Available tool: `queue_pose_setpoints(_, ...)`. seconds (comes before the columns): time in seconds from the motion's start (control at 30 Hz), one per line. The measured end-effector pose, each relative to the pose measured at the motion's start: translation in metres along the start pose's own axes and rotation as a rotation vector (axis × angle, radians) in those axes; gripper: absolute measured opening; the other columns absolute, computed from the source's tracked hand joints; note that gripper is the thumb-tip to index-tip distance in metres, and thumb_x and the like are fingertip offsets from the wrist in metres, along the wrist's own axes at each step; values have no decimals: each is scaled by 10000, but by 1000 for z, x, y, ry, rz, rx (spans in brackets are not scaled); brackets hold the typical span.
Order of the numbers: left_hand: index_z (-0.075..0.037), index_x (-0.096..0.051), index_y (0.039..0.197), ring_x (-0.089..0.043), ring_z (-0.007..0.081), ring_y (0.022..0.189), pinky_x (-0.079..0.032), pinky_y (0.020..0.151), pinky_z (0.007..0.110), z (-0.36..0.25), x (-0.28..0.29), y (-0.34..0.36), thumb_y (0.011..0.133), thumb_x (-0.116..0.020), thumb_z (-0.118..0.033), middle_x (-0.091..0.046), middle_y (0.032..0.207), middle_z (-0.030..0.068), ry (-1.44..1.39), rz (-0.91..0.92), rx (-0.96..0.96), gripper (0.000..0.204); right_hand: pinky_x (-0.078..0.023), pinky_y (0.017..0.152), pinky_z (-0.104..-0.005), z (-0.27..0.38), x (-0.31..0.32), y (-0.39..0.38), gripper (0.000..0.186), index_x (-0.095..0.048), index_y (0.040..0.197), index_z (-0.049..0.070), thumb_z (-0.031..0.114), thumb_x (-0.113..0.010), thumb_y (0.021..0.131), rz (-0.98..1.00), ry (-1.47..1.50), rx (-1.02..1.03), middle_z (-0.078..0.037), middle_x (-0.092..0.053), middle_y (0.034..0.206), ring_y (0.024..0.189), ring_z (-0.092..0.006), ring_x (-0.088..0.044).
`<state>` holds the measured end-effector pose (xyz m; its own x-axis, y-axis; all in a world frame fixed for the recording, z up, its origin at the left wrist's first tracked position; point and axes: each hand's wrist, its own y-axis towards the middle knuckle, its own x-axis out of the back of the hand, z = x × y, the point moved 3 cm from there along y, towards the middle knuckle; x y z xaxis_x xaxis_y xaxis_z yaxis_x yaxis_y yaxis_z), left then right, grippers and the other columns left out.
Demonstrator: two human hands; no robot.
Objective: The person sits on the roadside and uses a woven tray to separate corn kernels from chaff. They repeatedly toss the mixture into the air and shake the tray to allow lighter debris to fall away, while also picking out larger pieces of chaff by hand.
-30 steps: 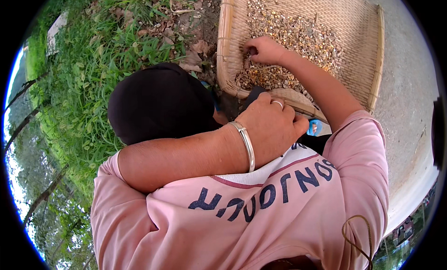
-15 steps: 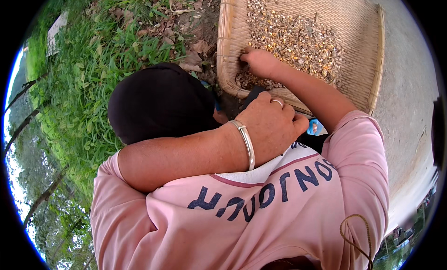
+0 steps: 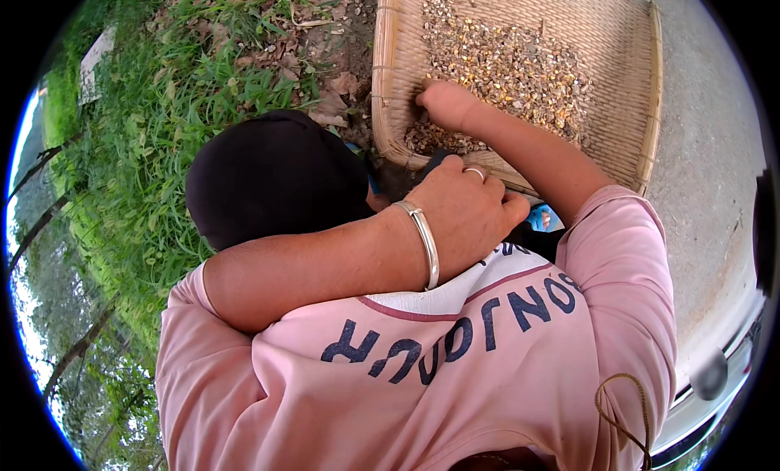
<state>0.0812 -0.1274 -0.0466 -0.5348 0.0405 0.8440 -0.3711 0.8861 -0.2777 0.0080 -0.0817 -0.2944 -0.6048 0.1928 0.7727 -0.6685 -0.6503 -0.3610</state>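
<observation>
Kernels of mixed yellow and brown dried grain point(image 3: 504, 65) lie heaped in the flat woven bamboo tray point(image 3: 617, 105). The right hand point(image 3: 445, 105) is buried in the heap's near edge, fingers hidden, so I cannot tell its grip. Shallow, gentle strokes toward the tray's middle seem best, since its near rim is low and close. The left hand point(image 3: 465, 211) rests loosely closed on a knee beside that rim, holding nothing I can make out. Open room lies across the tray's far side.

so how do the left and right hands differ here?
The right hand reaches out into the grain on the woven tray. The left hand is folded across the pink shirt, off the tray. The left hand has a ring and a metal bangle at the wrist, while the right hand shows neither. The right hand's fingertips are sunk in grain, but the left hand's knuckles show. Both are bare, backs up.
</observation>
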Motion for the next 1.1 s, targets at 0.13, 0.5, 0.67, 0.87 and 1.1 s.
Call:
queue_pose_setpoints(0.13,-79,-538,910,-650,224,813,-477,695,343,-2,-1,1,804,-556,-148,-613,817,80,-13,-14,1,128,-513,819,-428,-19,-4,5,241,-701,952,75,100,-641,720,-32,88,22,-175,-598,1000,922,-346,-619)
queue_pose_setpoints(0.5,-73,-546,930,-650,223,839,-483,712,341,-4,-1,-1,802,-554,-134,-623,840,87,3,10,15,142,-513,831,-425,-12,-5,3,205,-679,937,30,88,-635,745,-133,92,1,-193,-579,1024,915,-352,-619)
queue_pose_setpoints(0.67,-77,-545,932,-645,225,830,-478,721,349,-4,-1,-3,810,-545,-140,-618,833,85,1,-8,19,137,-540,798,-429,4,-5,2,172,-686,924,17,68,-577,801,-123,29,-184,-204,-592,1071,942,-360,-636)
queue_pose_setpoints(0.87,-74,-548,950,-643,220,812,-474,718,345,-3,-1,-4,809,-547,-147,-615,825,82,-7,1,17,158,-537,807,-422,-24,20,9,158,-669,901,31,124,-627,780,-135,94,-101,-185,-648,910,907,-294,-657)
queue_pose_setpoints(1.1,-60,-557,991,-645,221,791,-464,717,342,-10,-8,-8,810,-548,-153,-621,822,87,-37,53,2,203,-530,756,-336,23,128,32,451,-520,1300,63,289,-608,920,-436,1730,89,-181,-606,1128,996,-223,-643)
